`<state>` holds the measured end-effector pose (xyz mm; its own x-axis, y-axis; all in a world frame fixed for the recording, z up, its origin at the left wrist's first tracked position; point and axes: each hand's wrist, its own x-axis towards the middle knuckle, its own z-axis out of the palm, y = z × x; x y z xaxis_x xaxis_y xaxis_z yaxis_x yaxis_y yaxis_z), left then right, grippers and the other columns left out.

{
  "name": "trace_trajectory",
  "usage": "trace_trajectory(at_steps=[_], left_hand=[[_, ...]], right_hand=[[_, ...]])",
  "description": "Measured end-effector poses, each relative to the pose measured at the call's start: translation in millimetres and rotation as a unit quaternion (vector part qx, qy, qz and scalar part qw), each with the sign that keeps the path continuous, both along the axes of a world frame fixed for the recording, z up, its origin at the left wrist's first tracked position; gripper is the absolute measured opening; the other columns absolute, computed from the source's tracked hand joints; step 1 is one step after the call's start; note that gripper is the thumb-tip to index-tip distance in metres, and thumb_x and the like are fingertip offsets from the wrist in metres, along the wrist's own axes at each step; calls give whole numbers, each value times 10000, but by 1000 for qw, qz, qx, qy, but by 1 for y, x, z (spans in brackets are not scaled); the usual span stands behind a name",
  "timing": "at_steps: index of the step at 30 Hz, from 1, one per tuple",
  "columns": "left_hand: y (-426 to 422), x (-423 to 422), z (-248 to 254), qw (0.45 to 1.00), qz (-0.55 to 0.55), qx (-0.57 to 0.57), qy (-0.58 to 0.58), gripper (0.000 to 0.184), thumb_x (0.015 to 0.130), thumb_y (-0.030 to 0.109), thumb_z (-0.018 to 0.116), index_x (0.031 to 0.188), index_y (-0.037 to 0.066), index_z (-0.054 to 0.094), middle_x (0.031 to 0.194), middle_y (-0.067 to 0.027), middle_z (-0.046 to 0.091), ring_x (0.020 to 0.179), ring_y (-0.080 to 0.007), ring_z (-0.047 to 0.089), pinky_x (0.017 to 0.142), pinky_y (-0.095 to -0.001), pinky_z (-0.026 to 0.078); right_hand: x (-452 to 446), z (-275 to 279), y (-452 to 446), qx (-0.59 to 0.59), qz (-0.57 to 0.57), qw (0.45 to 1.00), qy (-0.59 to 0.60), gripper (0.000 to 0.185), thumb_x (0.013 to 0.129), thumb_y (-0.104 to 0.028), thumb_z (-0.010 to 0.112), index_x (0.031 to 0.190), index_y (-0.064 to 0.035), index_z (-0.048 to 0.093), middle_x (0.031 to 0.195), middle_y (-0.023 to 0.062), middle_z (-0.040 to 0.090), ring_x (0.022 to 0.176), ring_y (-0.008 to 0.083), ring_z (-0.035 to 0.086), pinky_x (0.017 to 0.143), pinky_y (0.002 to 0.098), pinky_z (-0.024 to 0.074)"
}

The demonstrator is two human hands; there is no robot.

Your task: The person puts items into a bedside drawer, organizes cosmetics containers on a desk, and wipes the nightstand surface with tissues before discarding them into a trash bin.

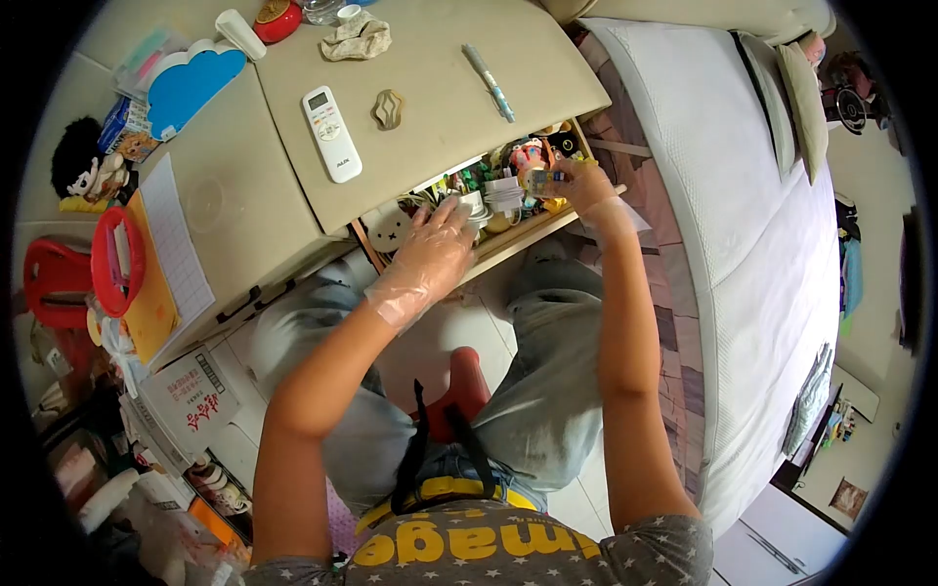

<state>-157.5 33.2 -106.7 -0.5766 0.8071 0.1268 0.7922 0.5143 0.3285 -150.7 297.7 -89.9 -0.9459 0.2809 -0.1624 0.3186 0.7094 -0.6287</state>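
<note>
The pulled-out desk drawer [528,237] is crowded with small items. My left hand [430,252], in a thin clear plastic glove, reaches over its left half with fingers stretched out and apart, next to a roundish white item [473,207]. At the drawer's right end, my gloved right hand [594,200] has its fingers closed on a small clear container [543,183] with yellowish and dark marks. A white charger with its cable [504,195] lies between the hands. Behind the container are a pink-red figurine [528,154] and a black toy [564,144].
On the desktop [430,107] lie a white remote control [332,135], a brown band-like loop [388,109], a pen [489,82] and a crumpled cloth [357,37]. A bed [752,244] stands close on the right. A red basket [117,262] and papers [174,234] are at left.
</note>
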Motion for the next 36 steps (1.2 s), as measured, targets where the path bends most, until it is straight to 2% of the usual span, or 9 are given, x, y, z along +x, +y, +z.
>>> trace_trajectory(at_steps=[1, 3, 5, 8, 17, 25, 33, 35, 36], left_hand=[[3, -2, -5, 999, -10, -21, -25, 327, 857, 200, 491, 1153, 67, 535, 1310, -84, 411, 1300, -242, 252, 1067, -459, 207], [10, -5, -13, 999, -19, -34, -22, 332, 856, 170, 475, 1171, 80, 527, 1333, -65, 394, 1306, -235, 245, 1074, -460, 187], [13, -7, -17, 998, -27, -48, -18, 343, 856, 140, 459, 1190, 93, 519, 1355, -47, 377, 1311, -229, 238, 1080, -461, 167], [15, -10, -22, 998, -25, -57, -29, 382, 845, 97, 431, 1219, 126, 506, 1382, -25, 348, 1324, -216, 218, 1090, -462, 128], [16, -8, -18, 994, -19, -101, -37, 423, 825, 78, 438, 1238, 154, 489, 1363, -55, 373, 1323, -247, 220, 1081, -491, 124], [13, -6, -24, 995, -6, -102, -5, 409, 838, 139, 480, 1247, 147, 477, 1361, -84, 372, 1307, -267, 249, 1073, -501, 124], [7, -4, -25, 996, -4, -88, -15, 443, 811, 154, 540, 1248, 146, 471, 1377, -75, 351, 1306, -279, 247, 1071, -503, 126], [7, -5, -26, 995, -4, -96, -16, 442, 814, 166, 538, 1250, 147, 469, 1379, -74, 347, 1307, -279, 247, 1072, -503, 125], [7, -5, -27, 995, -4, -103, -2, 436, 823, 194, 534, 1251, 148, 468, 1381, -74, 343, 1307, -281, 243, 1072, -502, 126]], right_hand=[[1, -2, 0, 16, 11, 1000, -16, 263, 750, -132, 658, 985, -22, 617, 830, 162, 626, 749, 249, 598, 691, 330, 449], [0, -13, 5, 34, 23, 999, -31, 249, 771, -120, 624, 1006, -38, 615, 815, 161, 619, 727, 248, 593, 683, 338, 449], [-6, -34, 15, 179, 137, 970, -96, 240, 796, -101, 568, 1030, -58, 603, 858, 175, 624, 808, 299, 606, 737, 364, 461], [-18, -52, 19, 258, 181, 938, -148, 245, 811, -108, 530, 1046, -76, 591, 912, 185, 619, 874, 333, 591, 777, 384, 463], [-8, -14, -14, 306, 122, 935, -132, 216, 837, -105, 459, 1022, -116, 571, 941, 138, 625, 878, 300, 613, 721, 364, 497], [-9, 24, -41, 274, 58, 953, -117, 164, 792, -93, 523, 929, -90, 613, 915, 142, 630, 862, 313, 609, 732, 384, 477], [-15, -20, -31, 271, 76, 952, -116, 206, 741, -145, 637, 942, -119, 604, 919, 131, 635, 857, 305, 615, 738, 383, 476], [-17, -25, -32, 318, 98, 931, -147, 262, 882, -149, 413, 1076, -204, 580, 1082, 79, 603, 980, 247, 596, 779, 350, 489], [-17, -22, -34, 318, 98, 931, -147, 262, 882, -149, 413, 1076, -204, 580, 1082, 79, 603, 980, 247, 596, 779, 350, 489]])
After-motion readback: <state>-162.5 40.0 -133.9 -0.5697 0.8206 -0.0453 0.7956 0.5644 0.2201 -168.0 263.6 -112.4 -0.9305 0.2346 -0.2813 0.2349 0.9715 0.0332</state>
